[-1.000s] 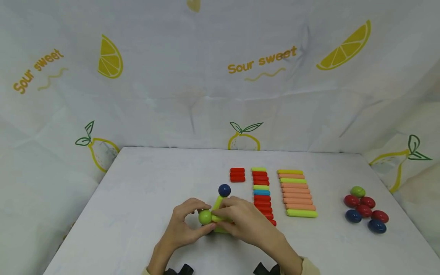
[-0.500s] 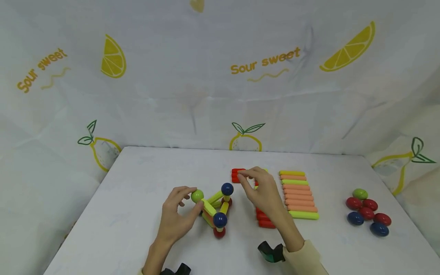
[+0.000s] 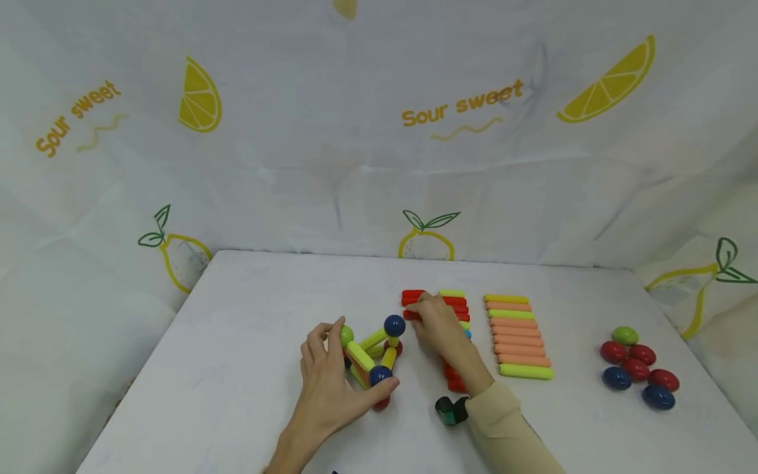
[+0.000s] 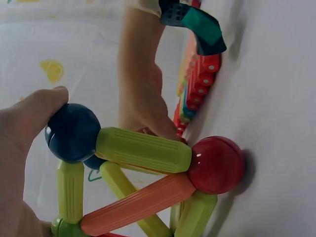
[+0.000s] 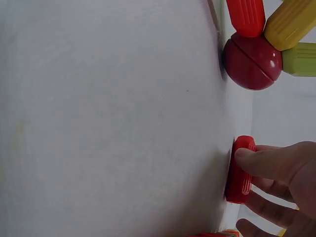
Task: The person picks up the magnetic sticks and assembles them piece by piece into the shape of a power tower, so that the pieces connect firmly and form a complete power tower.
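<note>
A frame of magnetic rods and balls [image 3: 359, 357] stands on the table in the head view. My left hand [image 3: 328, 382] holds its top, fingers at the green ball [image 3: 347, 336] and thumb on the near blue ball [image 4: 73, 132]. In the left wrist view, a red ball [image 4: 217, 164] at its base touches the tabletop. My right hand [image 3: 439, 322] is at the small red rods behind the frame. It pinches one red rod [image 5: 240, 173] lying on the table, thumb on its near side, fingers behind.
A column of short rods [image 3: 454, 382] runs beneath the right forearm, partly hidden. Right of it lies a row of longer orange and yellow-green rods [image 3: 515, 332]. Several loose balls [image 3: 636, 370] sit near the right edge. A printed cloth [image 3: 308, 151] hangs behind the table.
My right hand has left the frame and gone up to the small red rods. The left hand, first pinching the green ball, has spread its thumb onto the near blue ball.
</note>
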Motion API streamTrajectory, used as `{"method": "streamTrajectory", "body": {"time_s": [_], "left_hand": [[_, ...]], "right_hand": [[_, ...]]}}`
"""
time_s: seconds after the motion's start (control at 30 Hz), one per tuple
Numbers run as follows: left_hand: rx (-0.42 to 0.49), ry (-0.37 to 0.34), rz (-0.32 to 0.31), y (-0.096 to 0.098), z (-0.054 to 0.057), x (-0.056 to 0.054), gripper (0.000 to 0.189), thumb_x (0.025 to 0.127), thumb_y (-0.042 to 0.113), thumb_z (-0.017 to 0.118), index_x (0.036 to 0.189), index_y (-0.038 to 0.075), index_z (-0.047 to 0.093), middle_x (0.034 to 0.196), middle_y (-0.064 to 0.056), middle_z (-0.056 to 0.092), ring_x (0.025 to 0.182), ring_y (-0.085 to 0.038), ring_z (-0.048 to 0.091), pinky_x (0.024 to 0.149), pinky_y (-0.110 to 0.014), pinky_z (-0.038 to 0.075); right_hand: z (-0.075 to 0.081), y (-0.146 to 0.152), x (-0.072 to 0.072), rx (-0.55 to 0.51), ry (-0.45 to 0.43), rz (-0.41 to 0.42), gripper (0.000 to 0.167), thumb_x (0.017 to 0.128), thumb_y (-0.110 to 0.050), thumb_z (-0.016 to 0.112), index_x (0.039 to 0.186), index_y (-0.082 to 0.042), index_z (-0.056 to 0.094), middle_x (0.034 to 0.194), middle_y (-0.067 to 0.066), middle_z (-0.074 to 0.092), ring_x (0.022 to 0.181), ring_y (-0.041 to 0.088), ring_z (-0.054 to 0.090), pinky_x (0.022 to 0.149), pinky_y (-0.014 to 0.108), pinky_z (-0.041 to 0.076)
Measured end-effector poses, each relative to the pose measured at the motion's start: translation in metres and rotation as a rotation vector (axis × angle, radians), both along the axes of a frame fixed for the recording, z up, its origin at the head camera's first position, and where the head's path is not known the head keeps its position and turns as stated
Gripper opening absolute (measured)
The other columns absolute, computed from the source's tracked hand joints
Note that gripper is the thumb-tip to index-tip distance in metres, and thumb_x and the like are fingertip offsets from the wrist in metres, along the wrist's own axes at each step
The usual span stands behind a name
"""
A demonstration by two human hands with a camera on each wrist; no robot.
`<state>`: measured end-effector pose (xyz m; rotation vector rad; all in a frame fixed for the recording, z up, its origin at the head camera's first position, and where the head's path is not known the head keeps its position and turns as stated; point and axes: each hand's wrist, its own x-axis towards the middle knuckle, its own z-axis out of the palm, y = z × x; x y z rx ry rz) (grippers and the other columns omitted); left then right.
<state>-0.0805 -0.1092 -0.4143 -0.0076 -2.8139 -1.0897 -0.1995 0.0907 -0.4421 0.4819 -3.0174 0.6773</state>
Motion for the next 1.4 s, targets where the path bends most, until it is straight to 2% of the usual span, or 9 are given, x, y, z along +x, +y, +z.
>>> {"method": "streamTrajectory", "body": {"time_s": [0.2,0.33,0.43,0.5,0.6,0.73,0.87,1.13,1.4], "left_hand": [[0.044,0.008,-0.159,-0.018,0.003,-0.002,0.113,0.068,0.059,0.088,0.155,0.012,0.033,0.155,-0.010,0.034,0.137,-0.026,0.037,0.110,-0.056,0.045],[0.066,-0.037,-0.250,-0.029,0.005,-0.003,0.103,0.074,0.051,0.086,0.156,0.016,0.035,0.162,-0.006,0.031,0.144,-0.026,0.039,0.111,-0.059,0.046],[0.082,-0.050,-0.292,-0.033,0.004,-0.003,0.099,0.077,0.047,0.085,0.158,0.020,0.035,0.157,-0.006,0.030,0.140,-0.027,0.043,0.109,-0.059,0.047],[0.093,-0.029,-0.320,-0.035,0.003,-0.004,0.096,0.078,0.045,0.083,0.158,0.022,0.036,0.151,-0.006,0.032,0.135,-0.026,0.044,0.106,-0.059,0.048],[0.111,0.028,-0.372,-0.038,0.000,-0.004,0.090,0.081,0.041,0.081,0.158,0.026,0.037,0.149,-0.003,0.036,0.133,-0.024,0.041,0.103,-0.061,0.046],[0.120,0.111,-0.436,-0.041,-0.004,-0.006,0.078,0.085,0.034,0.077,0.155,0.026,0.043,0.156,0.001,0.042,0.136,-0.023,0.040,0.103,-0.064,0.041],[0.121,0.150,-0.476,-0.042,-0.006,-0.007,0.066,0.089,0.029,0.073,0.151,0.023,0.050,0.159,0.003,0.046,0.136,-0.020,0.044,0.103,-0.061,0.040],[0.115,0.132,-0.469,-0.045,-0.006,-0.007,0.055,0.092,0.029,0.072,0.145,0.025,0.058,0.152,0.003,0.055,0.132,-0.019,0.049,0.101,-0.060,0.046],[0.122,0.181,-0.416,-0.049,-0.003,-0.010,0.045,0.087,0.029,0.080,0.130,0.025,0.069,0.120,0.015,0.071,0.113,-0.006,0.062,0.095,-0.044,0.056]], "right_hand": [[-0.001,0.001,0.005,-0.066,-0.078,-0.014,0.022,0.086,-0.004,0.079,0.108,-0.005,0.078,0.101,0.010,0.072,0.095,0.023,0.061,0.090,0.040,0.059],[0.010,0.004,0.014,-0.138,-0.030,0.003,0.024,0.087,-0.007,0.079,0.111,-0.006,0.077,0.102,0.009,0.074,0.093,0.021,0.062,0.086,0.038,0.059],[0.026,0.005,0.024,-0.256,0.049,0.039,0.027,0.087,-0.009,0.080,0.114,-0.008,0.077,0.103,0.006,0.075,0.090,0.018,0.062,0.081,0.035,0.060],[0.040,0.005,0.033,-0.339,0.107,0.087,0.029,0.087,-0.012,0.081,0.116,-0.010,0.077,0.104,0.003,0.076,0.090,0.017,0.064,0.080,0.034,0.060],[0.058,0.003,0.048,-0.451,0.156,0.210,0.031,0.087,-0.012,0.081,0.117,-0.012,0.076,0.107,0.000,0.078,0.099,0.016,0.069,0.089,0.035,0.061],[0.072,0.001,0.070,-0.517,0.099,0.380,0.031,0.088,-0.011,0.080,0.118,-0.015,0.076,0.108,-0.004,0.077,0.102,0.013,0.069,0.091,0.031,0.060],[0.075,0.000,0.083,-0.483,0.017,0.449,0.029,0.090,-0.016,0.078,0.119,-0.015,0.076,0.105,-0.004,0.076,0.097,0.008,0.065,0.082,0.023,0.058],[0.069,0.000,0.086,-0.385,-0.026,0.449,0.026,0.093,-0.018,0.075,0.119,-0.015,0.077,0.103,-0.004,0.074,0.091,0.005,0.060,0.074,0.018,0.056],[0.070,-0.007,0.090,-0.254,-0.012,0.446,0.027,0.089,-0.018,0.079,0.116,-0.016,0.079,0.104,-0.005,0.073,0.094,0.005,0.058,0.076,0.016,0.052]]}}
